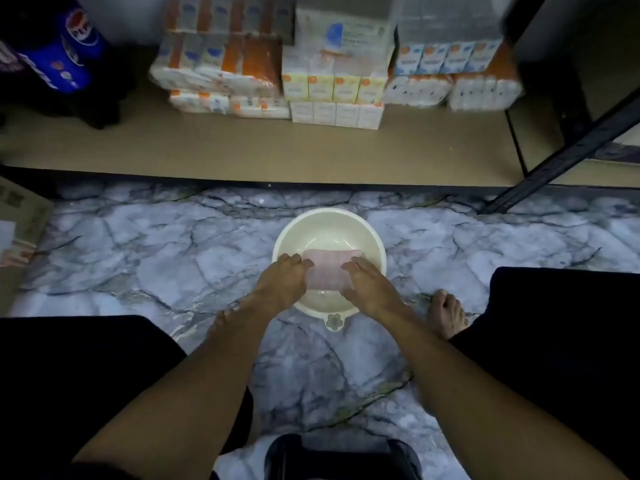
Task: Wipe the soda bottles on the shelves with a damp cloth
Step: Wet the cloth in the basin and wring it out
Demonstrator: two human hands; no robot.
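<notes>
The cloth [329, 268] is held at both ends inside the basin [329, 213]. The left hand [284, 273] is curled over the cloth's left edge and grasps it. The fingers of the right hand [370, 284] are laid nearly straight on the right edge, pressing rather than clenching; whether the thumb is tucked beneath cannot be told. The cloth is a pale pink rectangle, thin and limp, and its long axis runs from left to right between the hands. The basin is a round, smooth bowl of cream plastic, with a small tab on its near rim, and it is set on the floor [138, 258], which is glossy and veined like grey marble.

The soda bottles [69, 50] are found forward of the grip and far to the left, on the low shelf [242, 150], well apart from the basin. The left hand is judged the nearer. The bottles are dark, with shiny blue labels. The shelf board is matt and tan. Film-wrapped packs [225, 64] in white and orange are stacked on it straight ahead.
</notes>
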